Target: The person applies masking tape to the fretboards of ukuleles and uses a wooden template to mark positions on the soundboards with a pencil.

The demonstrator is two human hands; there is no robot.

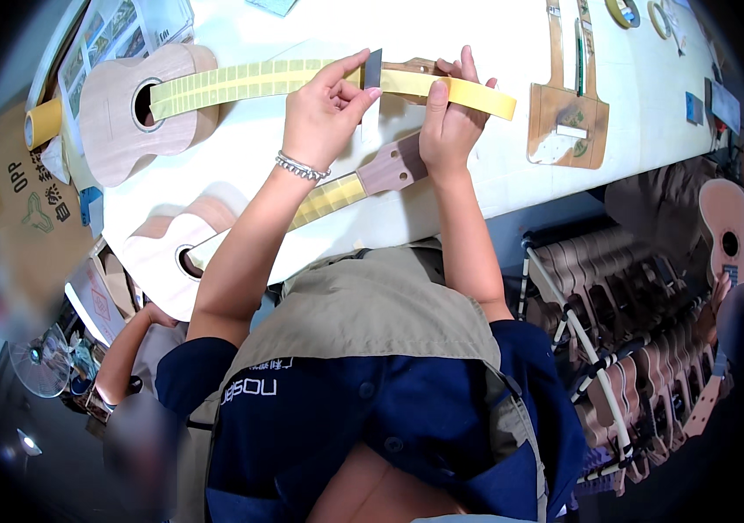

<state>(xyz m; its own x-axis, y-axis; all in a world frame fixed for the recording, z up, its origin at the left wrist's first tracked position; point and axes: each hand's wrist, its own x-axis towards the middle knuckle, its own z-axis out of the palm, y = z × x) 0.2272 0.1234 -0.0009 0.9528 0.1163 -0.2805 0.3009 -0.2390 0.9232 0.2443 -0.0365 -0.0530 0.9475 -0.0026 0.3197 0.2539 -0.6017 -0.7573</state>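
Dark blade (pixel 373 70) in left fingers (pixel 344 66), across yellow tape (pixel 477 95)

The left forearm (pixel 245 240) and right forearm (pixel 469 235) extend forward; the left hand (pixel 319 109) opposes thumb and forefinger, its other fingers curled; the right hand (pixel 452 131) points its fingers forward.

From head height, a single wide fisheye view faces down at the white table (pixel 502 166) close below.
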